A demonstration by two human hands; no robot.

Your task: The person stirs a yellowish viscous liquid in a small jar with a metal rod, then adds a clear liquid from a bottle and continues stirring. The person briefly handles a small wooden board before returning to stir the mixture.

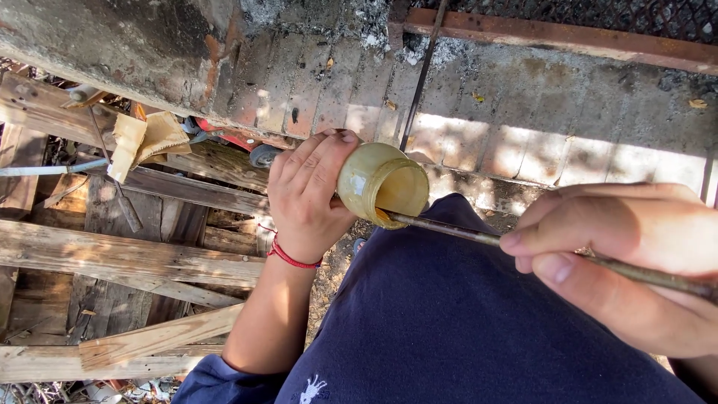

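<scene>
My left hand [307, 193] grips a small glass jar [383, 184] smeared with yellowish glue or paint, tilted with its mouth facing right. My right hand [624, 258] pinches a thin paintbrush [449, 227] by its long handle. The brush tip rests at the lower rim of the jar's mouth. A red string bracelet [290, 258] circles my left wrist. Both hands are held above my lap, over dark blue fabric [441, 322].
Weathered wooden planks [120, 258] lie stacked at the left. A folded yellowish rag [146, 138] rests on them beside a metal rod [52, 168]. A brick wall [523, 112] with a rusty metal bar [553, 34] runs across the top.
</scene>
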